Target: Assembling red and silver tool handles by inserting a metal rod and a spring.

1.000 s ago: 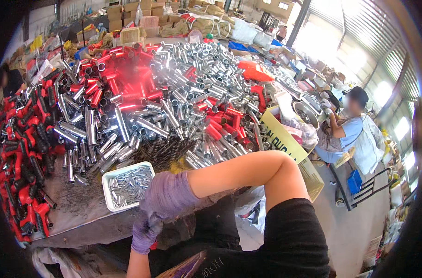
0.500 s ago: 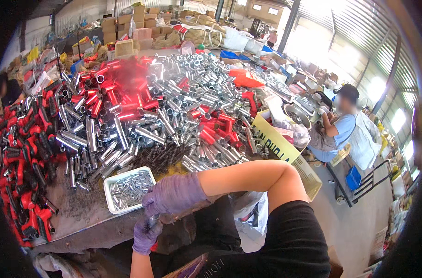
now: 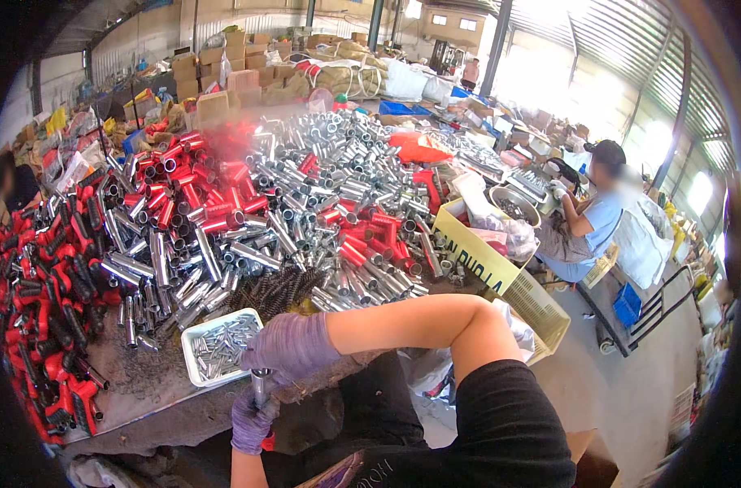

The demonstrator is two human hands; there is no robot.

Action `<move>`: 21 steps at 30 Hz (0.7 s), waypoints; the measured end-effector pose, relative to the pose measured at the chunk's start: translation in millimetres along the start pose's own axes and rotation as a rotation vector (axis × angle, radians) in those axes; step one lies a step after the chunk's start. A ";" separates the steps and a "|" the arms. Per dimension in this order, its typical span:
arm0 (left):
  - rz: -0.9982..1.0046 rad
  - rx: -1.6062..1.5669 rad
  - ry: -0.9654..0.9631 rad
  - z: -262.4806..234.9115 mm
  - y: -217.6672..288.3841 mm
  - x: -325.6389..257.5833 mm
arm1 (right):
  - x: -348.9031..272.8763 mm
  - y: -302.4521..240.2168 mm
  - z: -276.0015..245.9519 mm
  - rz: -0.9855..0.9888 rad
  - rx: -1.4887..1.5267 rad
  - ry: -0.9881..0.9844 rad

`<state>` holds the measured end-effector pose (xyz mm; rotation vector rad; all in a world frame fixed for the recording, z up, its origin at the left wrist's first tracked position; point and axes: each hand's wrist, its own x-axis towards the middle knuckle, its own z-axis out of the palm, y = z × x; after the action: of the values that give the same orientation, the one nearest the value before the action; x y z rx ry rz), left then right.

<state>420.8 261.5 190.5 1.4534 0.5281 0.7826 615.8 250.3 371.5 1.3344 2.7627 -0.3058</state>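
My left hand [image 3: 252, 424], in a purple glove, is closed around the lower part of a short shiny metal tube [image 3: 261, 387], which stands roughly upright. Above it my right hand [image 3: 291, 348], gloved the same way, has its fingers curled at the tube's upper end; its fingertips are partly hidden. Just beyond my hands a white tray [image 3: 193, 366] holds many small metal pins [image 3: 222, 346]. Dark coil springs [image 3: 277, 289] lie in a heap behind the tray.
Chrome and red tubes [image 3: 224, 191] are piled across the table. Red-and-black handles [image 3: 57, 276] heap up at the left. A yellow crate [image 3: 480, 248] stands right, near a hand cart [image 3: 631, 325]. A co-worker [image 3: 602, 203] sits farther right.
More of the metal tube shows between my hands now. My right hand has shifted slightly left, and the whole view has moved a little.
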 end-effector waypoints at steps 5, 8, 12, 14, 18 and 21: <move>0.000 -0.023 0.006 -1.3 -9.0 -1.9 | -1.1 -1.3 4.0 -0.115 0.062 0.066; -0.013 -0.035 0.026 -0.8 -3.0 -2.3 | -3.8 -5.3 6.1 0.025 0.032 0.066; -0.007 -0.020 0.039 0.3 -9.5 -2.0 | -4.3 6.3 18.3 -0.374 0.208 0.344; 0.012 0.027 0.048 -6.7 -23.3 -4.1 | -7.6 -9.0 -2.2 -0.099 0.115 0.160; -0.018 0.038 0.041 -2.6 -9.5 -3.2 | -13.3 -10.1 -1.0 0.050 -0.005 0.101; -0.037 -0.001 -0.006 -9.1 -20.8 -5.4 | -6.4 12.1 34.5 -0.347 0.151 0.327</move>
<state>413.6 264.7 168.5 1.4409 0.5489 0.7487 628.1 245.7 336.8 0.9995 3.3100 -0.3447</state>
